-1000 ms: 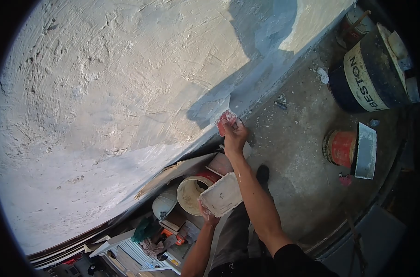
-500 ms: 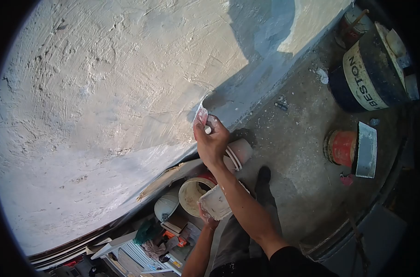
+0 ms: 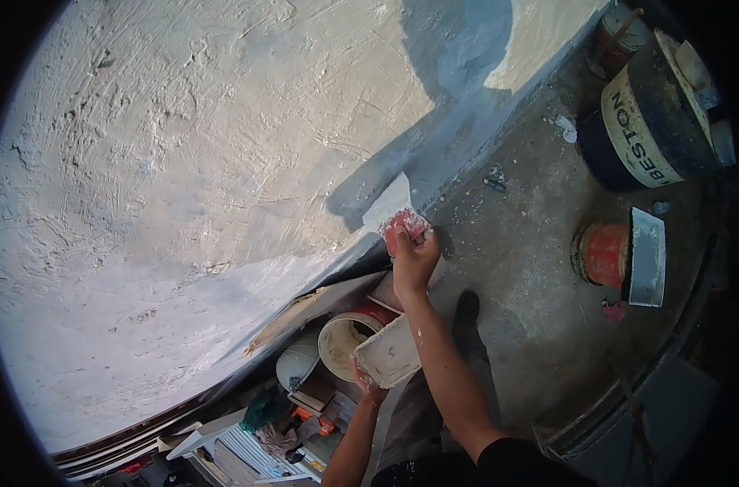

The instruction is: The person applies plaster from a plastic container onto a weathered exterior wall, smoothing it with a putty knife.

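Putty knife at the foot of the wall, shallow tray in the other hand

The right hand is closed narrowly around the red handle of a putty knife, whose pale blade lies over the lower part of the rough wall. The left hand grips the lower corner of a shallow rectangular tray, beside the open bucket.

The knife is probably light, with a thin blade which may bend a little under pressure. White residue covers part of the handle, so it could be slippery; the cleaner red part, between thumb and fingers, seems the best place to hold. The tray looks light and rather stiff, but any load would make it tip from one corner; support under its base would be steadier.

Whether the blade touches the wall or is just in front, I cannot tell. The fingers below the tray are hidden, and the right forearm covers the tray's near end. The bucket's contents are hard to make out, and the drum shows only part of its lettering clearly.
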`<state>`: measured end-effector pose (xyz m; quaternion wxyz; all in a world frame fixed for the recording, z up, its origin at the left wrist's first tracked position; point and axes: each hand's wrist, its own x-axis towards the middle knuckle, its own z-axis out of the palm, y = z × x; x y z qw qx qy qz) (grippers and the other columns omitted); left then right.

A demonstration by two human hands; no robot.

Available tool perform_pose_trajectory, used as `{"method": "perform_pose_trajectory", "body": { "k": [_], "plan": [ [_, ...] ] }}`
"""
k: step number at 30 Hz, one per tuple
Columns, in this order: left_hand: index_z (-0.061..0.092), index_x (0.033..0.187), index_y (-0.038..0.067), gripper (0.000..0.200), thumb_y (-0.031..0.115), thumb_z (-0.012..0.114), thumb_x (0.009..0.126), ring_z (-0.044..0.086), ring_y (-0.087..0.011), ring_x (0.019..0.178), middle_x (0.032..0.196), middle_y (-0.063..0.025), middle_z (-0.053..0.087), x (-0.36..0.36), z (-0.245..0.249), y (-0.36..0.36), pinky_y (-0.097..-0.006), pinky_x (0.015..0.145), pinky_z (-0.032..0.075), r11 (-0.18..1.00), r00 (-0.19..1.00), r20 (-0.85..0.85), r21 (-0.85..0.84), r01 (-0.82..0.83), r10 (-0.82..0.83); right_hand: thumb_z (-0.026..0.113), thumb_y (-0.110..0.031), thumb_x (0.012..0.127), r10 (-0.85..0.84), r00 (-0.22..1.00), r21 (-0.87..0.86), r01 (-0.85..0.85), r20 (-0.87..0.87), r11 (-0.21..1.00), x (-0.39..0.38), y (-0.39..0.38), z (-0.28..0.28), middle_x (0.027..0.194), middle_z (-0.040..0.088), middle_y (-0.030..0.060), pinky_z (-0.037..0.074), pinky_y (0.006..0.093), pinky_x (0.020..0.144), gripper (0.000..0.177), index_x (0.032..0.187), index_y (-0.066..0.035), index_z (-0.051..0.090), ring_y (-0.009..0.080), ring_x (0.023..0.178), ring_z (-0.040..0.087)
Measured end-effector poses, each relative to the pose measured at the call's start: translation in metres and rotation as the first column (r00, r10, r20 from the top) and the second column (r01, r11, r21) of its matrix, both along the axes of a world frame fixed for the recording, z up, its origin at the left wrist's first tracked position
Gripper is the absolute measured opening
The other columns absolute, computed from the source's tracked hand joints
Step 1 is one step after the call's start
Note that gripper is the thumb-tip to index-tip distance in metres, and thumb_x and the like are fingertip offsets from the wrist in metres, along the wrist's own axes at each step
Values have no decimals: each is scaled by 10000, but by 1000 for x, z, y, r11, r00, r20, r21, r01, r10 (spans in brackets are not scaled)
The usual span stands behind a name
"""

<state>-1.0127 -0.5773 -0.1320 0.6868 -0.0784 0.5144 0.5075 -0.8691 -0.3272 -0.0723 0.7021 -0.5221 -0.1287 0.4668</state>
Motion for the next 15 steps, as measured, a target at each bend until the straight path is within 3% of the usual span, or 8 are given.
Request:
{"method": "perform_pose_trajectory", "body": {
  "k": [2,5,15],
  "plan": [
    [403,1368,110,691,621,341,908,470,-335,1225,1358,-111,470,0,2,-1,-508,1048,350,1000,999,49,14,7,-8,580,-46,893,-39,998,7,40,-52,999,0,13,-28,998,626,105,474,287,814,186,1052,45,549,147,910,608],
    [398,1372,107,696,621,341,907,464,-337,1233,1361,-116,467,-1,-3,-5,-515,1046,349,1000,1000,24,22,3,-4,593,-50,887,29,1000,32,-29,-8,999,-5,21,-31,964,631,81,471,274,793,170,1027,42,562,125,879,600],
    [410,1370,113,719,644,345,890,476,-323,1217,1351,-99,481,-7,1,-8,-493,1035,360,1000,1000,-4,13,11,-11,607,-62,893,40,993,145,-24,-110,989,-17,15,9,906,639,38,455,235,751,114,963,27,601,76,831,573]
  ]
}}
